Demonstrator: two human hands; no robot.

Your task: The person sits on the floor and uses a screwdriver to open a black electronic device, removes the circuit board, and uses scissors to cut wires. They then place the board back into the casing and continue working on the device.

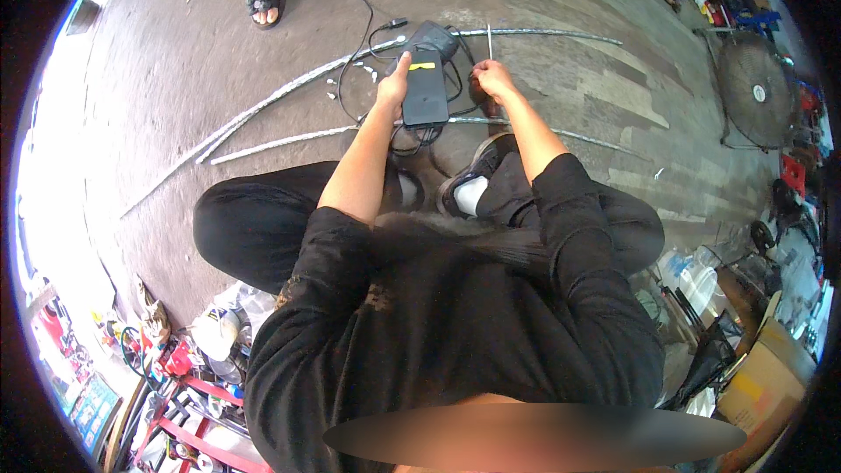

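My left hand (pixel 396 88) grips the left edge of a flat black rectangular case (pixel 426 98) with a small yellow sticker, its thumb on the top. Another dark, rounded part (pixel 434 38) shows just beyond the case; whether they are joined, I cannot tell. Black cables (pixel 455 79) loop around and under both. To the right, apart from the case, my right hand (pixel 496 81) is closed around a screwdriver (pixel 490 40). Its thin metal shaft points away from me, and the fingers hide part of the handle.
Long silver wrapped strips (pixel 293 86) lie across the floor on both sides. White scraps (pixel 370 68) are scattered nearby. Another person's sandaled foot (pixel 267 0) stands at the far left. A fan (pixel 755 88) is at the right; clutter and a cardboard box (pixel 771 372) lie near right.
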